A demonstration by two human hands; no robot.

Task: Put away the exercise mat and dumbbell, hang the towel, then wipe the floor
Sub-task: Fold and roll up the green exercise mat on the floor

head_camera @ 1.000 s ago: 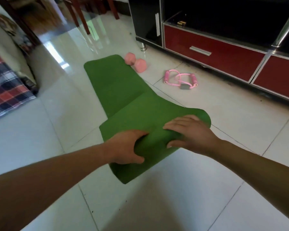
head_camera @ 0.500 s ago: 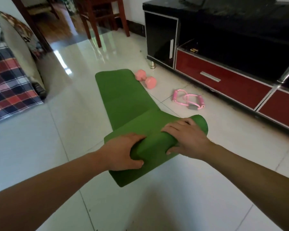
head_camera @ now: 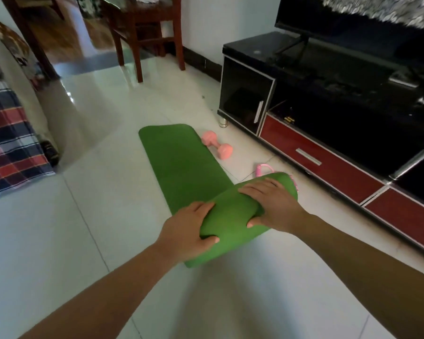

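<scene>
**While both grips clasp the roll, the far part of the mat lies flat**

Where the view begins at the left, a red, navy and white checked cloth drapes over a piece of furniture at the edge of the glossy white tiled floor. Farther back stands a dark red wooden chair.

At the centre, the green foam exercise mat lies on the floor. Its far part is flat, and its near end is wound into a thick roll that sits askew across the flat strip. The left grip clasps the roll's near-left part, fingers curled over the top and thumb pressed against the near side.

Just beside the mat's right edge, near its far end, the pink short-handled dumbbell lies on the tiles. The right grip grasps the roll's right part, fingers spread over the top and thumb tucked under the near side. Behind that end of the roll a pink looped exercise band shows partly, the rest hidden by the mat.

Along the right runs a black media cabinet with red drawer fronts, carrying a black flat-screen television.
</scene>
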